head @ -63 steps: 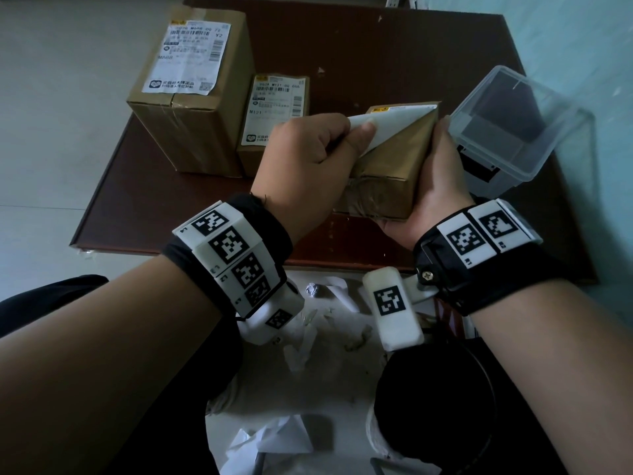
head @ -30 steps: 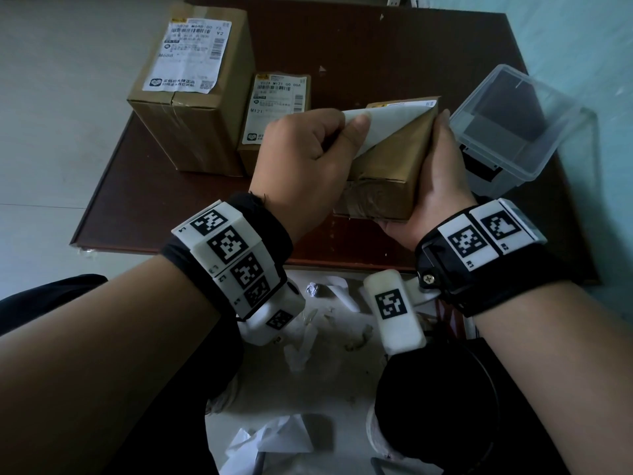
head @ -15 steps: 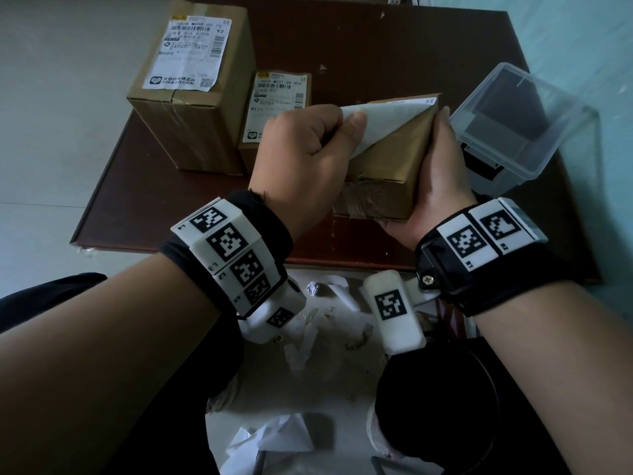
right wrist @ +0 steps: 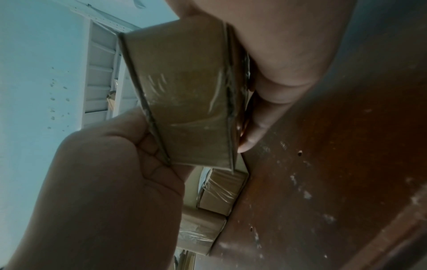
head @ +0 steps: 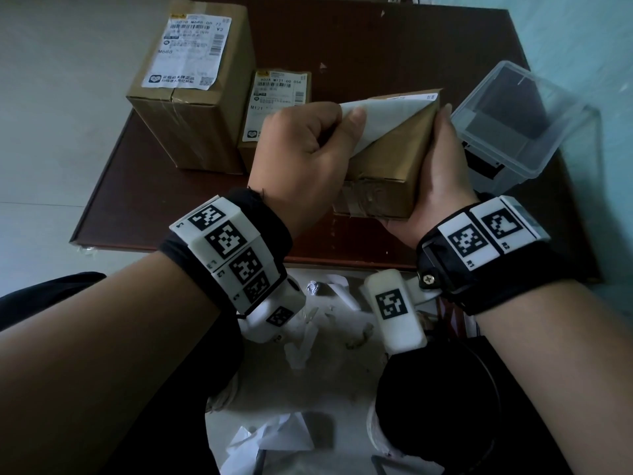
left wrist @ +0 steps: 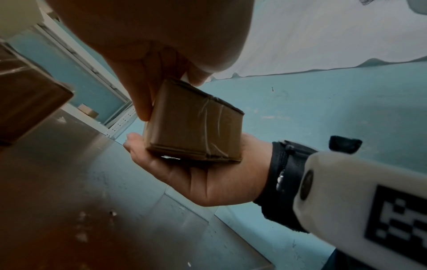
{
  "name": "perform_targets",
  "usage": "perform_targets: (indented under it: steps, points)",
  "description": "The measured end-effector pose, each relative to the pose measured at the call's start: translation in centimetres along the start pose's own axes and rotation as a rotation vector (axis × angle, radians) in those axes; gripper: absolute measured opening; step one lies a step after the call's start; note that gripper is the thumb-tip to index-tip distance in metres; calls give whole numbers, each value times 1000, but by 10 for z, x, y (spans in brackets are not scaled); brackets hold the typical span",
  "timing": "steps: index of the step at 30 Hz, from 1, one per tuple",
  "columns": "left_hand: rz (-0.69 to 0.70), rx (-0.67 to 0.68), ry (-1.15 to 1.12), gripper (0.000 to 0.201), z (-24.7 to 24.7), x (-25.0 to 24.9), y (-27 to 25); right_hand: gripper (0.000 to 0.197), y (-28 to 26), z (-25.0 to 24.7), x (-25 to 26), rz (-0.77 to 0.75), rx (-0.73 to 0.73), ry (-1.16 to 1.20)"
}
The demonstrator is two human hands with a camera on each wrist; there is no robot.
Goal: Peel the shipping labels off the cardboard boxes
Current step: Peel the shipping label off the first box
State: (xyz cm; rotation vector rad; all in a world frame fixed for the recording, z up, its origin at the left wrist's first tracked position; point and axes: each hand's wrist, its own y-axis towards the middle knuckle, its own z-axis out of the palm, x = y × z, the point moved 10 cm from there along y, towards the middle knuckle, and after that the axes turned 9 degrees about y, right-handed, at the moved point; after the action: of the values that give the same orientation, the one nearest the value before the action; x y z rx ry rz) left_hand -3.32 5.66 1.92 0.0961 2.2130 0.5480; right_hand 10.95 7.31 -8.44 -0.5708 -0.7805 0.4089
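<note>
Head view: left hand [head: 308, 149] covers label [head: 390, 114] corner; box [head: 387, 173] underside hidden.

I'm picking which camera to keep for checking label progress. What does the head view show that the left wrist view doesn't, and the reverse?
Only the head view shows the half-peeled label pinched by the left hand, the two labelled boxes on the table, and the clear plastic bin. Only the left wrist view shows the held box's taped underside resting on the right palm. Both show the held box and the right hand gripping it.
</note>
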Motion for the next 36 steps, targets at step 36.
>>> perform_targets:
  steps: [36]
  points:
    - [6, -55, 44, 46, -5, 0, -1, 86, 2, 2, -2, 14, 45, -28]
